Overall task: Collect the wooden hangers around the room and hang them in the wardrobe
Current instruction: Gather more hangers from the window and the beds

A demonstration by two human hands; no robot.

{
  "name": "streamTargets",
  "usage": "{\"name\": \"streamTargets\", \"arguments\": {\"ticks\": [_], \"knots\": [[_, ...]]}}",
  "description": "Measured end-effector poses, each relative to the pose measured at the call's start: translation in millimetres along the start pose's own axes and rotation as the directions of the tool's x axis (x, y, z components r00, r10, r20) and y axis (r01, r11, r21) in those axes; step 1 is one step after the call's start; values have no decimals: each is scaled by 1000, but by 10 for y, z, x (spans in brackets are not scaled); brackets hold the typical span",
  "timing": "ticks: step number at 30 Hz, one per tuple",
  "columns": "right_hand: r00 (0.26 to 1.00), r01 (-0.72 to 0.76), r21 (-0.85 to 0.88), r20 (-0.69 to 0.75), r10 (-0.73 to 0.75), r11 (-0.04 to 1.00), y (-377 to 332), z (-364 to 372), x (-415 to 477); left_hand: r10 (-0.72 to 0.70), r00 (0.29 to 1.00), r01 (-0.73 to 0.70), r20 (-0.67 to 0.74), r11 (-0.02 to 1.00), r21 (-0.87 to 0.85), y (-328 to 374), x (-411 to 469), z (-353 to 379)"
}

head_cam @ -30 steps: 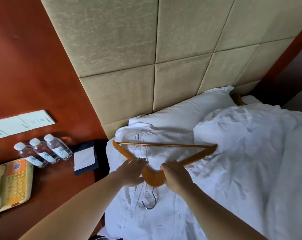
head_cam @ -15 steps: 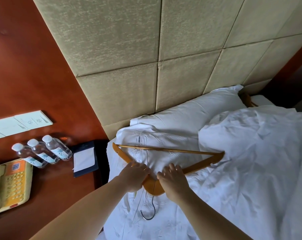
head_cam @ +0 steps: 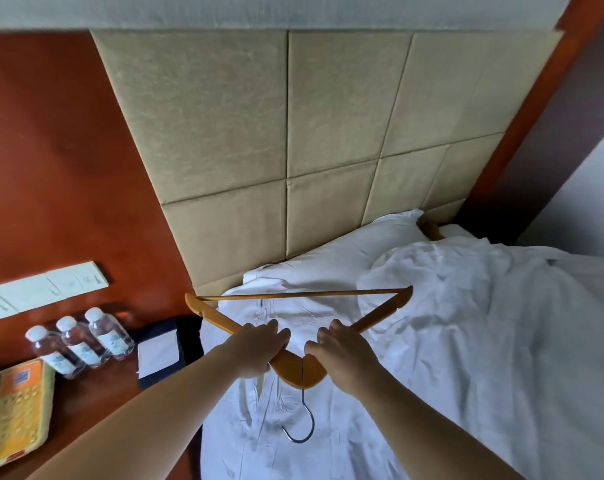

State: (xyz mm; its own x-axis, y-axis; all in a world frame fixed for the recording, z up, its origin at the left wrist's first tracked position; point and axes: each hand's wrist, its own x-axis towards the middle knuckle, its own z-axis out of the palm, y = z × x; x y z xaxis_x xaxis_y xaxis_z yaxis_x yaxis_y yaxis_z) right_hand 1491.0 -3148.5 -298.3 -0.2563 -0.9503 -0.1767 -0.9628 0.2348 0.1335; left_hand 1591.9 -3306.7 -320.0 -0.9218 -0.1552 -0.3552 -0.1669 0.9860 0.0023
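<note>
A wooden hanger (head_cam: 298, 370) with a metal hook (head_cam: 302, 426) is held flat above the white bed, its hook pointing toward me and its straight bar away. My left hand (head_cam: 255, 351) grips its left arm close to the centre. On its right arm sits my right hand (head_cam: 342, 356), fingers closed around the wood. A second wooden hanger (head_cam: 431, 230) peeks out behind the far pillow, mostly hidden. No wardrobe is in view.
White pillows (head_cam: 349, 251) and a rumpled duvet (head_cam: 501, 323) cover the bed below a padded headboard (head_cam: 293, 133). The wooden nightstand (head_cam: 96, 393) at left carries three water bottles (head_cam: 80, 341), a notepad (head_cam: 158, 351) and a telephone (head_cam: 13, 410).
Both hands have lifted the hanger slightly off the bedding and slid a little apart along its arms. The view has tilted upward, showing more of the headboard.
</note>
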Motion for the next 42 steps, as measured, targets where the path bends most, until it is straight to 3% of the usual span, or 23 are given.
{"name": "streamTargets", "arguments": {"ticks": [7,12,18,22,27,32,37,39,40,42], "knots": [[987,-44,-53,-159,35,998,-155,-815,-868,136,979,-129,-155,990,54,329,-770,-666],[951,-159,-61,-277,136,985,-372,-1281,-1928,311,890,-263,-335,948,179,881,-1510,-1129],[899,-388,122,-168,404,914,-629,-1584,-3381,453,793,-479,-408,877,41,1871,-2090,-1444],[787,-583,232,-77,612,779,-695,-1657,-4310,557,715,-617,-424,787,-7,2692,-2242,-1524],[634,-752,248,21,773,610,-785,-1519,-5430,658,674,-715,-337,695,-72,3836,-2401,-1473],[415,-862,405,219,883,305,-839,-1194,-6481,724,637,-771,-265,600,-214,4973,-2495,-1244],[179,-874,485,283,942,20,-845,-715,-7304,686,676,-710,-268,511,-484,6054,-2550,-682],[70,-868,490,289,955,-85,-815,-484,-7512,723,684,-574,-98,450,-684,6472,-2662,-487],[41,-865,486,315,948,-124,-803,-365,-7580,762,643,-432,77,444,-785,6649,-2730,-418],[31,-852,497,366,930,-167,-763,-120,-7660,843,392,-91,368,434,-896,6953,-2812,-279]]}}
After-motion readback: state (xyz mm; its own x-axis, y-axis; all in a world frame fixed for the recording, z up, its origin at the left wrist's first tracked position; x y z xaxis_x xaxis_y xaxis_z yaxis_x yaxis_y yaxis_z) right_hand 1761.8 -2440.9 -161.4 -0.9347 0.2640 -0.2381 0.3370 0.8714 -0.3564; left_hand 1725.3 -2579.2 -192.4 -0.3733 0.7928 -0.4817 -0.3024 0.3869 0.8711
